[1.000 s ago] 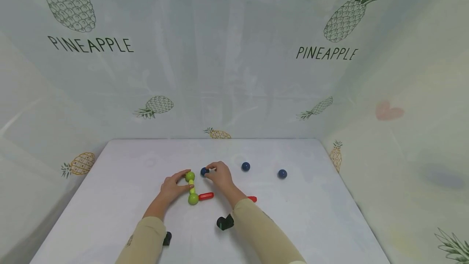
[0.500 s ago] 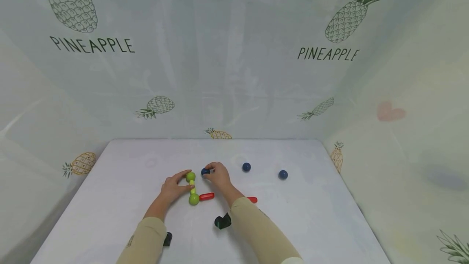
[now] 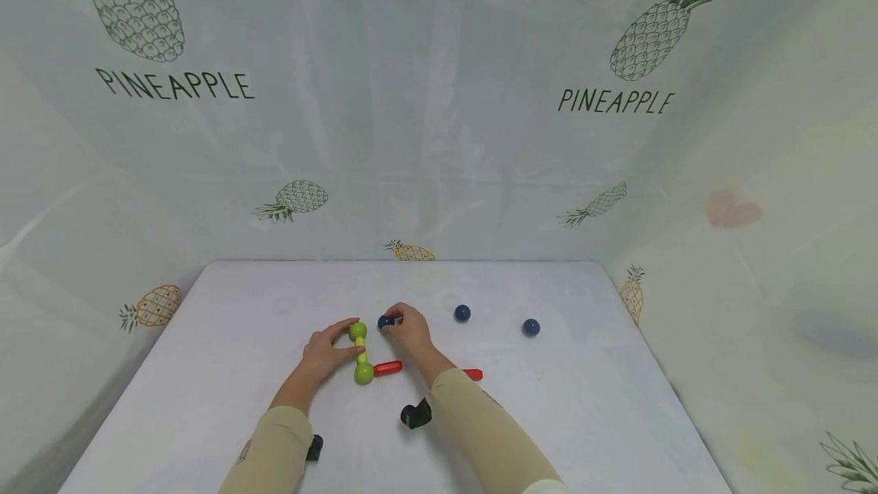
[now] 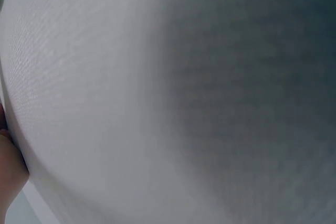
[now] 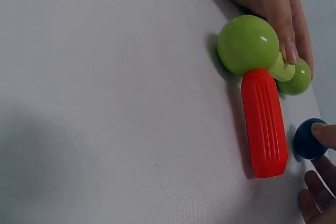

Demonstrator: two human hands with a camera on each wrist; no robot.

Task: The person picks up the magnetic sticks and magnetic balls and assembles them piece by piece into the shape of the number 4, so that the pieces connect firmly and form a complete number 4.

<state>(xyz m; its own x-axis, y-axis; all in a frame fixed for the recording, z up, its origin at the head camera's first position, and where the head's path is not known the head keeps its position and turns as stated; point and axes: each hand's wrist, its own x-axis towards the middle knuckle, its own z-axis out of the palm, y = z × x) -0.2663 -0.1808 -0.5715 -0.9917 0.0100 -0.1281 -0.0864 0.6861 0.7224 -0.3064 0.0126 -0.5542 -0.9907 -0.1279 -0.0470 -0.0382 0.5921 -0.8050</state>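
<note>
Two green balls, a near one (image 5: 248,44) and a far one (image 3: 357,331), are joined by a short yellow-green rod (image 5: 283,68). My left hand (image 3: 328,353) grips this piece from the left, with a finger at the far ball and the thumb on the rod. A ridged red rod (image 5: 264,124) lies with one end against the near green ball and points right. Just right of the far ball, my right hand (image 3: 410,330) pinches a dark blue ball (image 5: 308,139) between thumb and fingers. The left wrist view catches only an edge of a hand (image 4: 10,171).
Two more blue balls, a middle one (image 3: 463,313) and a right one (image 3: 531,327), sit farther right on the white table (image 3: 583,402). Another red rod (image 3: 473,374) is partly covered by the right sleeve. Black wrist devices show beside both sleeves. A pineapple-print sheet hangs behind.
My right hand's fingers have drawn in around the blue ball, and its forearm has shifted slightly left. The left hand keeps its hold; the head view has shifted a little.
</note>
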